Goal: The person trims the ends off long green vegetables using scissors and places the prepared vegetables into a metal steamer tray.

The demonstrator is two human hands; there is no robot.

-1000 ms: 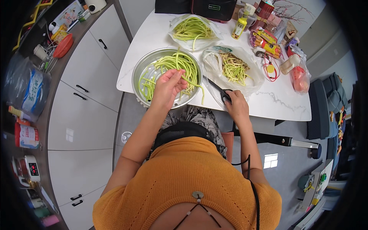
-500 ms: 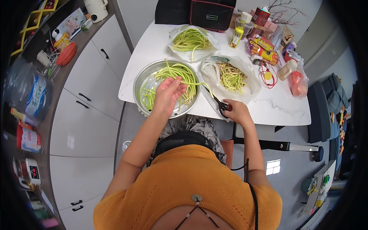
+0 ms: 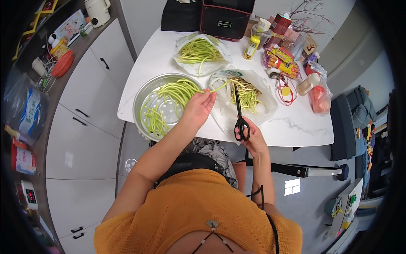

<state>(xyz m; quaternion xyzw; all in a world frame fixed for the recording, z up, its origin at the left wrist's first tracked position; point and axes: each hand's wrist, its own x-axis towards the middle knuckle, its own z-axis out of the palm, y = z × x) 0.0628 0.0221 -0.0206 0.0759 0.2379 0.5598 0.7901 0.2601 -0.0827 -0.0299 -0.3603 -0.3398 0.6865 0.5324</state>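
Note:
My left hand (image 3: 198, 109) is closed, pinching a bunch of long green garlic scapes (image 3: 179, 89) above the right rim of a round metal steamer basket (image 3: 139, 91). One stem end sticks out to the right, toward an opened white plastic bag (image 3: 266, 111). More scapes lie in the perforated basket. Inside the bag are short, pale and brownish cut pieces (image 3: 250, 98). My right hand (image 3: 255, 142) grips black scissors (image 3: 239, 111) by the handles in front of the bag. Their blades look closed and point away from me, apart from the stems.
Behind the basket, another plastic bag holds a pile of scapes (image 3: 198, 53). A yellow bottle (image 3: 252, 44), packaged food (image 3: 279, 61) and a red cord (image 3: 287, 95) are at the right of the white table (image 3: 304, 133). A dark boxy appliance (image 3: 226, 21) stands at the back.
My left hand has moved right with the scapes, baring more of the basket's bottom. The scissors have swung upright and left, over the front of the bag. The whole view has shifted slightly.

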